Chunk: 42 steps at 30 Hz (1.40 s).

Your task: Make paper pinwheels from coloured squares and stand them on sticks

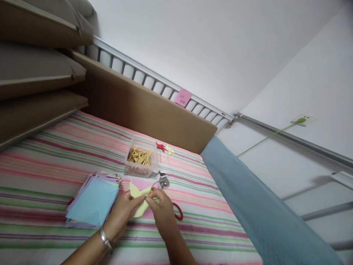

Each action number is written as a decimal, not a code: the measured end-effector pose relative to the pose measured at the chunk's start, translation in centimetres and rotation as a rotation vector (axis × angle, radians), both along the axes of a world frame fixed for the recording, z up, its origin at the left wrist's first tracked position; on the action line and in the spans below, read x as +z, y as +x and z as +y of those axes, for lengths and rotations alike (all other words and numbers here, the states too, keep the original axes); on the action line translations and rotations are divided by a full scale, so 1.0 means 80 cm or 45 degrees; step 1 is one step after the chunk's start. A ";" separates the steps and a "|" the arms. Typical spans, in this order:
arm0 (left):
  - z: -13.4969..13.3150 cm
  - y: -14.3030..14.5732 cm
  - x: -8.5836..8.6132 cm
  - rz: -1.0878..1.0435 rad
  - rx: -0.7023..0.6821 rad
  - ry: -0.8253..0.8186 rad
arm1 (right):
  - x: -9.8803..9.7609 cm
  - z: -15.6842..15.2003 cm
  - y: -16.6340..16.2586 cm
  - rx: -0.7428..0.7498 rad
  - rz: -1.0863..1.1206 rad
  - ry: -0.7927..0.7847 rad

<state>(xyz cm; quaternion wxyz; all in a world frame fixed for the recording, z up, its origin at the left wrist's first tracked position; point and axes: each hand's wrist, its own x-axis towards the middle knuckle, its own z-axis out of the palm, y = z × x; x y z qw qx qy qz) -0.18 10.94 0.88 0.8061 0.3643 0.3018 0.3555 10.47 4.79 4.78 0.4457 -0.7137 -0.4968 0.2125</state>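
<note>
Both hands pinch a sheet of pale yellow paper (140, 212), its corners bent in toward the middle like a pinwheel. My left hand (123, 207), with a silver bracelet at the wrist, grips it from the left, thumb near the centre. From the right, my right hand (163, 209) presses thumb and fingers at that same centre; whether a pin is between them is hidden. Under the yellow sheet lies pink paper (149, 214). Just beyond the hands is a small opened box of shiny metal bits (163, 183). A red loop handle (178, 212), perhaps of scissors, shows beside my right hand.
A stack of coloured paper (92, 200), blue on top, lies at left. Farther back stand a clear plastic box (128, 167) of short wooden sticks, a red pinwheel (160, 147) and a pale yellow pinwheel (169, 150). Striped cloth (204, 221) covers the surface; a brown board (143, 106) borders it.
</note>
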 end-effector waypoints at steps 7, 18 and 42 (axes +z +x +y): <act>-0.001 0.000 -0.001 -0.060 -0.034 -0.057 | 0.002 0.000 0.001 -0.030 0.054 -0.042; -0.007 0.000 0.000 -0.097 -0.137 -0.037 | -0.007 0.002 0.007 -0.076 0.170 -0.125; -0.005 0.006 -0.018 -0.090 -0.123 -0.024 | -0.016 0.001 0.013 -0.043 0.313 -0.110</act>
